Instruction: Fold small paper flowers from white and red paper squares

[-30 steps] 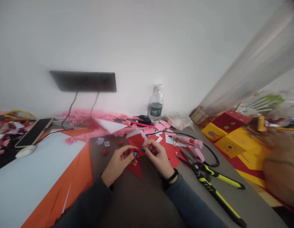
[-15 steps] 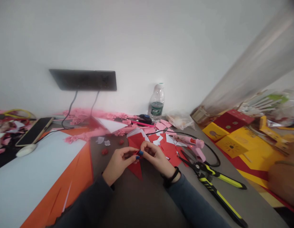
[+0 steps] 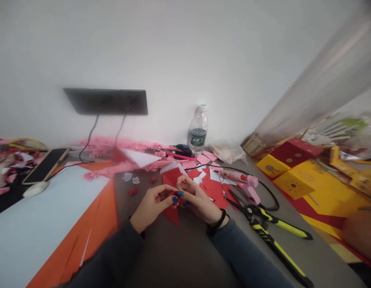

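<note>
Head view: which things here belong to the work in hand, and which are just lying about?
Likely in use:
small red piece, pinched
loose red paper
pink glue gun, perhaps
yellow-handled cutters, perhaps

Apparently just lying about:
phone
water bottle
plastic bag

Right hand (image 3: pixel 200 204) closed in on left hand (image 3: pixel 149 206): thumbs now side by side at the small red piece (image 3: pixel 176 193). Right index lifted off its thumb. Co-worker's arm (image 3: pixel 361 232) withdrew, far right of grip; yellow cutout (image 3: pixel 344 165) uncovered.
</note>
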Tool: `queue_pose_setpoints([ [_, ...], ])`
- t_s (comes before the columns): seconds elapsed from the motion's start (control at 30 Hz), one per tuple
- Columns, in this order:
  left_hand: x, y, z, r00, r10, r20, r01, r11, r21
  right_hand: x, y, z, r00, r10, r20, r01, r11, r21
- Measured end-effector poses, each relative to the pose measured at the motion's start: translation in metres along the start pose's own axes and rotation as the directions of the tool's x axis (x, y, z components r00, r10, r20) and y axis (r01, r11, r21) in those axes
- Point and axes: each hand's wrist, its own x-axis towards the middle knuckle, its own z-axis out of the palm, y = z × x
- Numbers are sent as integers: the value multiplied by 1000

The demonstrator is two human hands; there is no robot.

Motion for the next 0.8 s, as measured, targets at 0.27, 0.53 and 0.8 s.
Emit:
queue_pose_setpoints([
  [0.27, 2, 5, -29, 892, 276, -357, -252, 961, 113, 2, -2, 1, 997, -80, -15, 81, 984, 156],
  [0.53, 5, 15, -62, 710, 529, -464, -91, 723, 685, 3, -1, 1, 993, -110, -30, 114, 981, 159],
  [0.8, 8, 0, -70, 748, 562, -352, 156, 367, 917, 4, 1, -2, 974, -210, -87, 217, 973, 79],
])
